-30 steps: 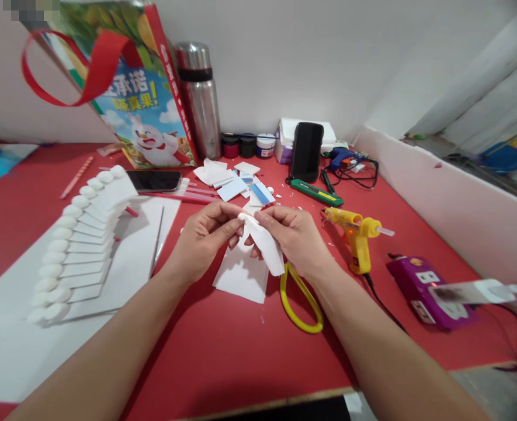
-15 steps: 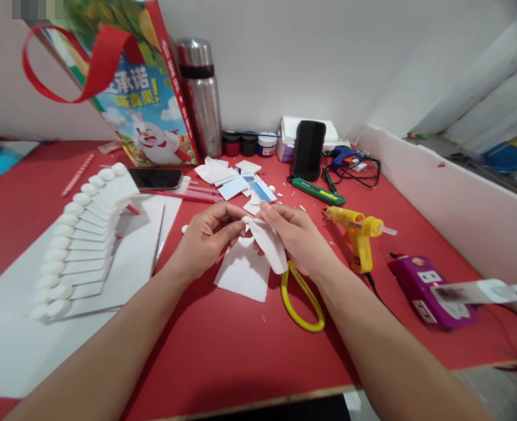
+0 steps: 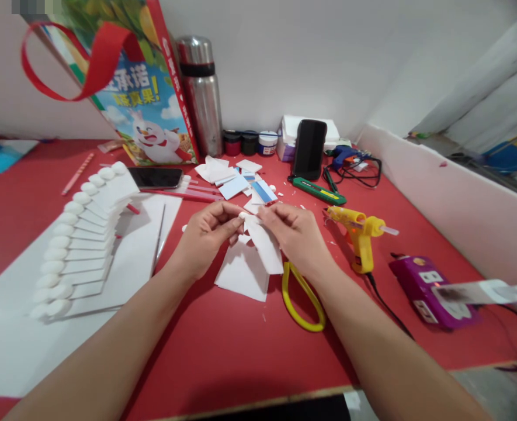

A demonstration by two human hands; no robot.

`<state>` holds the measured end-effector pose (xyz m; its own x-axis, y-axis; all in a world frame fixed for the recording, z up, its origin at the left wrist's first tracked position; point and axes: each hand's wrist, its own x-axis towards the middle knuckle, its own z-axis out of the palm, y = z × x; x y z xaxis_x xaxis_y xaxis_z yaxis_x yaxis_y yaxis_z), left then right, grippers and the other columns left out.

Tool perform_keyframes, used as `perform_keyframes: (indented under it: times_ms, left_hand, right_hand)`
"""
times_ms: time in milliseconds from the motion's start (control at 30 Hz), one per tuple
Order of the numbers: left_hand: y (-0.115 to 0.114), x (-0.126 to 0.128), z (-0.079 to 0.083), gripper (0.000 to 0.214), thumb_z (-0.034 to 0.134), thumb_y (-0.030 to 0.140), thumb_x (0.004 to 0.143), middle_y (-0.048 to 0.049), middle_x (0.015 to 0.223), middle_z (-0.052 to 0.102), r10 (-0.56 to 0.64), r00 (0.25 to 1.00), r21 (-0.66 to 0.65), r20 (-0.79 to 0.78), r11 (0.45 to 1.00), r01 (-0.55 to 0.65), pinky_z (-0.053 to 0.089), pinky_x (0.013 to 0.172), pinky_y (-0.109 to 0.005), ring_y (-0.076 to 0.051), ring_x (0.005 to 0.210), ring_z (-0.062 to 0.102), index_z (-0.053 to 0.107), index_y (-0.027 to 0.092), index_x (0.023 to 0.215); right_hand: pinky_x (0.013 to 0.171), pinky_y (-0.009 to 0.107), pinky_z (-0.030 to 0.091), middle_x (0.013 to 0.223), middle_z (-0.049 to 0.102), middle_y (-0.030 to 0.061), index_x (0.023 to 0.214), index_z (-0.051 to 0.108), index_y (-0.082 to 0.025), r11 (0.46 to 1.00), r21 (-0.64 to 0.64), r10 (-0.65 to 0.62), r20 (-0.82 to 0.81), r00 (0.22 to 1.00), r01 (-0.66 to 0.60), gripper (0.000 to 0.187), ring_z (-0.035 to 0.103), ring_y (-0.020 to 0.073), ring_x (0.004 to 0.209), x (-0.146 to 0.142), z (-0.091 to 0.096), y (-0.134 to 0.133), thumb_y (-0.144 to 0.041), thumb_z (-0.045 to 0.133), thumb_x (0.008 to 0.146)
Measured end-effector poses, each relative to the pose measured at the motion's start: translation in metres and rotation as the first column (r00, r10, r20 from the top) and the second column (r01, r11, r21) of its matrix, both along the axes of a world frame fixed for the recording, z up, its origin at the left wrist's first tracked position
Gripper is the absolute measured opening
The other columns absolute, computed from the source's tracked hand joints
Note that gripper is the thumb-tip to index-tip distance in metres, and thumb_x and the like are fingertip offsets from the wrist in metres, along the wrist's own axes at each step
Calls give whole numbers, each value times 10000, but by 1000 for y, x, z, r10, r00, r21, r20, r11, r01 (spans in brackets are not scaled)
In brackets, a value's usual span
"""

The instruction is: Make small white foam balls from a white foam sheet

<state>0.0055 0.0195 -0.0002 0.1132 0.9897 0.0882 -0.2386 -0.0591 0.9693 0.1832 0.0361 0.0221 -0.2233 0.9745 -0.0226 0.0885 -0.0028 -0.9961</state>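
Observation:
A thin white paper piece (image 3: 264,248) hangs between my hands, its upper left end bunched into a small rounded tip. My left hand (image 3: 205,237) is closed, pinching that tip between thumb and fingers. With thumb and fingers closed, my right hand (image 3: 299,237) grips the paper's upper right edge. Below them a white paper sheet (image 3: 243,278) lies on the red table (image 3: 223,362). Just under my right wrist is a yellow looped handle (image 3: 304,323); whatever it joins is hidden by the hand and paper.
A curved row of white cards topped with round white pieces (image 3: 61,254) stands at left. Paper scraps (image 3: 234,186) and a green cutter (image 3: 319,190) lie beyond my hands. At right are a yellow glue gun (image 3: 361,237) with its cord and a purple power strip (image 3: 433,292).
The hanging paper has turned slightly, so its lower end looks broader and squarer. Both hands keep their grip in nearly the same place.

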Motion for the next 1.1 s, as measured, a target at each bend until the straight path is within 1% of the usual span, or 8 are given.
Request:
perform_keyframes:
  times_ms: [133,233,333,467,600,700,800,1100]
  left_hand:
    - [0,-3,4,96,740,239,843,-2,720,642,-1,1000,26,-16,1000,2,414,564,-234,-97,600,531,709,187,919]
    - [-2,-3,9,111,737,264,848,-18,736,646,8,994,56,-111,998,-2,443,593,-265,-131,650,557,707,186,922]
    - [-3,-2,12,113,728,272,854,-31,773,660,7,981,70,-192,998,7,458,614,-278,-150,689,577,697,181,914]
    - [-3,-2,9,102,706,263,877,-14,731,646,-15,977,60,-213,998,29,418,579,-252,-119,618,529,683,175,923]
    - [-2,-2,3,105,706,256,882,4,731,626,9,989,20,-145,1000,-6,400,568,-232,-97,600,508,682,185,956]
    - [-2,-1,0,97,715,235,873,9,730,624,13,996,-7,-88,1000,-14,401,570,-220,-88,599,504,684,185,951]
    - [-4,3,-2,86,709,233,878,4,743,627,19,998,-12,-58,1000,-20,414,581,-216,-84,606,509,691,176,940]
    - [-13,21,4,98,682,226,890,-1,760,662,233,944,114,-234,971,-212,452,558,-215,-78,573,534,677,143,941]
  right_hand:
    - [563,334,579,716,729,97,901,625,-164,830,-495,77,-353,932,-257,359,676,193,552,3,5,6,-442,426,1011]
    - [639,368,604,745,735,140,933,631,-128,709,-547,186,-464,866,-445,410,708,216,626,5,6,6,-385,330,1038]
    - [695,385,601,781,730,134,968,628,-121,690,-519,236,-498,834,-505,397,701,211,670,5,6,4,-358,317,1040]
    - [527,237,458,707,614,15,896,610,-158,818,-388,282,-372,884,-424,282,499,103,525,2,4,1,-388,482,997]
    - [526,225,307,661,472,-40,894,615,-179,945,7,327,74,942,-328,256,384,93,563,0,-1,1,-392,508,987]
    - [614,253,326,704,509,-19,813,574,-180,917,250,214,351,911,-312,277,460,117,666,0,-3,1,-354,472,1003]
    - [594,273,283,636,456,-30,756,544,-180,904,331,83,488,869,-272,324,436,113,613,2,-3,-1,-346,444,1016]
    - [562,278,242,580,426,-34,634,423,-189,768,607,-188,521,833,-206,346,360,91,535,-6,-8,-10,-238,487,971]
